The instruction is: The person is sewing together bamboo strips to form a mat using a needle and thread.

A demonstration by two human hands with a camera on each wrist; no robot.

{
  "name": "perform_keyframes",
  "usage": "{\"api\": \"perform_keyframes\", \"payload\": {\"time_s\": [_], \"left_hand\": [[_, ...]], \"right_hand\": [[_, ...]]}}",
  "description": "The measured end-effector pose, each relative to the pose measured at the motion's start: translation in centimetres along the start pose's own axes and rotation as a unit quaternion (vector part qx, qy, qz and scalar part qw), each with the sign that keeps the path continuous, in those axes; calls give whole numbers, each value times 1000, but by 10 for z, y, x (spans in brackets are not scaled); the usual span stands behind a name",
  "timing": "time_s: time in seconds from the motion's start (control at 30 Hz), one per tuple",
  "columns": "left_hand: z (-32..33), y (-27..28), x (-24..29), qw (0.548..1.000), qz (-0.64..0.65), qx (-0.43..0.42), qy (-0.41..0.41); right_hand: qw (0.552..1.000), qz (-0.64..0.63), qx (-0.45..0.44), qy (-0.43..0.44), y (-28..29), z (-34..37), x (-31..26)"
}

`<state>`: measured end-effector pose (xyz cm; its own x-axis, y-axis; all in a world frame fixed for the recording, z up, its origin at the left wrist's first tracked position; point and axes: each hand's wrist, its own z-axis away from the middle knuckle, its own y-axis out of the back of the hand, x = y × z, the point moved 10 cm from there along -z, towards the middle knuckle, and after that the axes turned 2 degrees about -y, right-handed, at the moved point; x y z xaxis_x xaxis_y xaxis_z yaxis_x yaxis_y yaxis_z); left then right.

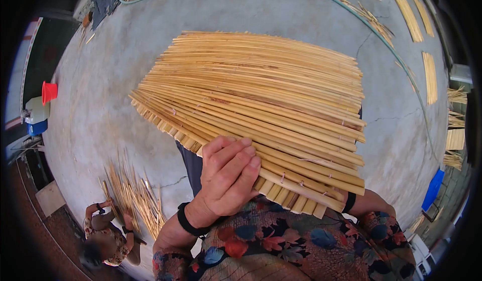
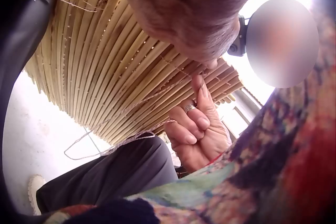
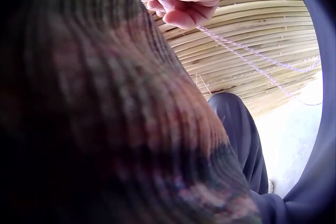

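A mat of straw-coloured reeds [image 1: 261,90], tied side by side with thin string, spreads across the lap in the head view. My left hand [image 1: 226,175] grips its near edge, fingers curled over the top reeds. Seen from the left wrist, that hand [image 2: 184,14] looms at the top beside the mat's underside. Below the mat my right hand [image 2: 194,129], wearing a ring, has its fingers curled and its index finger raised to the reeds. Pale string [image 3: 247,50] trails from the right hand [image 3: 184,3] in a long loop. The mat hides this hand in the head view.
Loose reeds [image 1: 135,195] lie on the concrete floor [image 1: 100,130] beside another person [image 1: 110,231] at lower left. A green hose [image 1: 371,27] curves along the right. Reed strips [image 1: 429,77], a red bucket [image 1: 49,92] and a blue object [image 1: 433,190] stand around the edges.
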<state>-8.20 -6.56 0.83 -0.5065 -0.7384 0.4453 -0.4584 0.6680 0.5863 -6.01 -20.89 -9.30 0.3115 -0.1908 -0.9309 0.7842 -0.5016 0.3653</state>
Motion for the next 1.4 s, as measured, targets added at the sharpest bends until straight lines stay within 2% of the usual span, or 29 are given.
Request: {"api": "perform_keyframes", "payload": {"time_s": [0.53, 0.83, 0.93, 1.13, 1.3, 1.33, 1.37, 1.4], "left_hand": [[0, 1, -2, 1000, 1, -8, 4], [5, -2, -12, 1000, 13, -14, 15], [1, -1, -16, 999, 5, -3, 37], [-3, 2, -23, 999, -15, 29, 28], [-5, 5, -26, 999, -3, 31, 27], [-6, 5, -26, 999, -4, 28, 30], [-5, 4, -27, 999, -5, 31, 30], [-4, 4, -28, 999, -2, 34, 24]], "right_hand": [[999, 24, -6, 22, 2, -5, -6], [993, 104, 1, 59, 13, -24, -29], [988, 135, -1, 71, 17, -29, -37], [985, 157, -8, 78, 20, -36, -40], [999, -1, 33, 34, 22, -33, -23], [999, 1, 31, 35, 23, -36, -28], [991, -52, -22, -118, 14, -38, -6], [955, -103, -72, -267, 1, -30, 16]]}}
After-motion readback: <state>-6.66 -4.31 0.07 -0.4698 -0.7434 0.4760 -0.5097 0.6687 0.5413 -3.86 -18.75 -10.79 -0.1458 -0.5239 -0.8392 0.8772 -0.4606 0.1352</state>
